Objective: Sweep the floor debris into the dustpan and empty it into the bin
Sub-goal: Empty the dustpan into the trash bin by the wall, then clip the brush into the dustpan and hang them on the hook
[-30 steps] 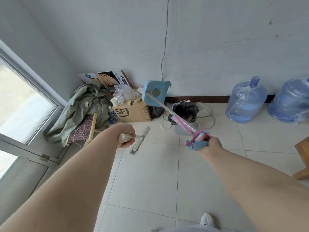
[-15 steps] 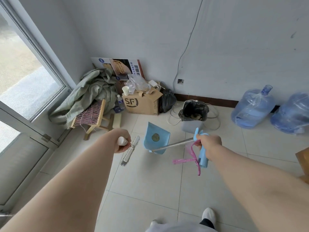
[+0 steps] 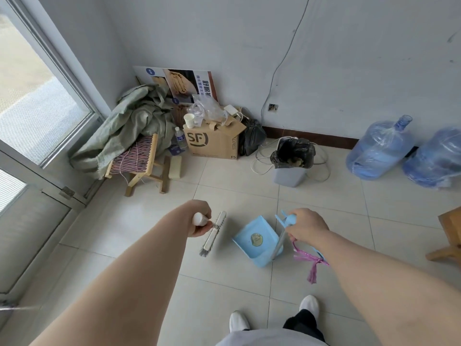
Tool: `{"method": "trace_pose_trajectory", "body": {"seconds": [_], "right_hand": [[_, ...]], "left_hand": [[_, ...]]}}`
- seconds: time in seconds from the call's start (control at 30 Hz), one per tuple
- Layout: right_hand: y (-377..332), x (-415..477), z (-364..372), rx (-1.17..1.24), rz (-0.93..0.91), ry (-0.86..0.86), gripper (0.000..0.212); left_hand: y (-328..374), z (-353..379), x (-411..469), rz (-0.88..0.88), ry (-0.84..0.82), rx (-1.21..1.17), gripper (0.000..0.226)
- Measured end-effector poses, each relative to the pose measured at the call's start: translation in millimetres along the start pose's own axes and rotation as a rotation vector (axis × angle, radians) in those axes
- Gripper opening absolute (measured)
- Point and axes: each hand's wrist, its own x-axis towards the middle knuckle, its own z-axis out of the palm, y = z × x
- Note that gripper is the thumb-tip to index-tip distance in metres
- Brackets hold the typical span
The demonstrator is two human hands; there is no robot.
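Here the left hand (image 3: pixel 200 222) is clamped on the white handle of a broom (image 3: pixel 212 234), whose head hangs just off the hand at its 3 o'clock, bristles pointing down toward 6 o'clock above the floor (image 3: pixel 139 221). The right hand (image 3: pixel 305 227) is closed round the blue grip of the dustpan (image 3: pixel 257 240); the metal shaft drops from the fist toward 7 o'clock, and the blue pan sits low at the hand's 9 o'clock, between the two hands, its open face turned up toward the camera. Whether it touches the tiles cannot be told. A pink ribbon (image 3: pixel 310 262) dangles from the grip at the hand's 6 o'clock.

Farther out, at 12 o'clock from the pan, stands the bin (image 3: pixel 290 174), grey with a black liner, brown litter inside, white cable looped around its base. At 11 o'clock sit a box (image 3: pixel 212 143) and a stool (image 3: pixel 139 163) under green cloth (image 3: pixel 129 126). Two jugs (image 3: pixel 379 151) lie at 2 o'clock by the wall.
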Motion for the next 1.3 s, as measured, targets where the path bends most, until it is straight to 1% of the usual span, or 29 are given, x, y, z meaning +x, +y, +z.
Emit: {"method": "trace_pose_trajectory", "body": {"seconds": [0.13,0.23,0.33,0.4,0.5,0.57,0.6,0.73,0.8,0.93,1.2,1.3], "right_hand": [[14,-2,10,-0.067,-0.01,-0.079,0.033],[26,-6,12,-0.119,-0.004,-0.107,0.04],[38,-11,10,-0.189,0.024,-0.169,0.048],[46,-11,10,-0.196,0.038,-0.17,0.046],[50,-8,13,-0.157,0.033,-0.137,0.033],[48,-6,17,-0.175,0.003,-0.129,0.025],[45,-7,19,-0.196,-0.021,-0.131,0.025],[37,-5,25,-0.264,-0.1,-0.109,0.04],[37,1,22,-0.273,-0.11,-0.093,0.036],[43,10,13,-0.274,-0.131,-0.103,0.031],[52,18,8,-0.208,-0.146,-0.113,0.037],[58,21,3,-0.184,-0.154,-0.114,0.038]], "left_hand": [[3,22,3,0.001,-0.028,0.036,0.015],[9,41,5,0.002,-0.054,0.062,0.014],[16,60,3,0.006,-0.066,0.093,0.015],[22,75,-2,0.018,-0.081,0.118,0.015],[31,99,-10,0.039,-0.092,0.175,0.012],[36,114,-14,0.046,-0.095,0.226,0.012],[39,121,-16,0.046,-0.1,0.244,0.012],[51,147,-25,0.041,-0.121,0.327,0.01],[57,158,-32,0.042,-0.132,0.381,0.007],[66,172,-43,0.035,-0.138,0.494,0.01],[94,191,-54,-0.023,-0.148,0.579,0.008],[101,199,-57,0.012,-0.147,0.659,0.012]]}}
